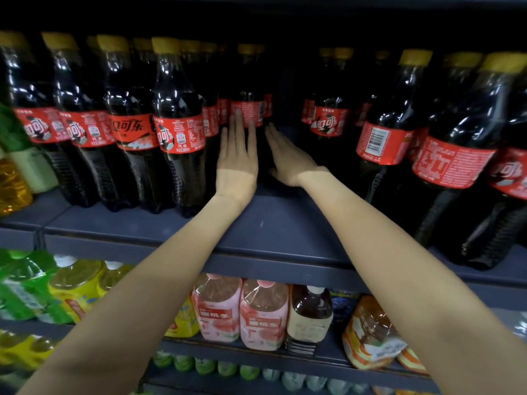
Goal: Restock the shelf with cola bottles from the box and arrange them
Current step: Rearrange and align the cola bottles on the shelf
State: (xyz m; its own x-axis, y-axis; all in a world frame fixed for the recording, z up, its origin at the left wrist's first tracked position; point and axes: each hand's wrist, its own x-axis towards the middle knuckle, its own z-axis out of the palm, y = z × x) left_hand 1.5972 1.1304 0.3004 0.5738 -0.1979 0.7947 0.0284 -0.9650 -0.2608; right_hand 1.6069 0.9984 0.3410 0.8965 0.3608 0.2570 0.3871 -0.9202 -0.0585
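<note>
On the lower shelf below the cola shelf (273, 223), pink peach drinks (239, 312) read "蜜桃多". Above, I reach my left hand (236, 155) and right hand (288, 158), both flat and open, gripping nothing, to either side of one cola bottle (247, 109) set back in the gap mid-shelf. Full bottles like this I judge heavy, firm and slick; the narrow waist under the label offers the best hold. Red labels left of the gap read "可口可乐" and "汽水"; caps are yellow. No box is visible.
</note>
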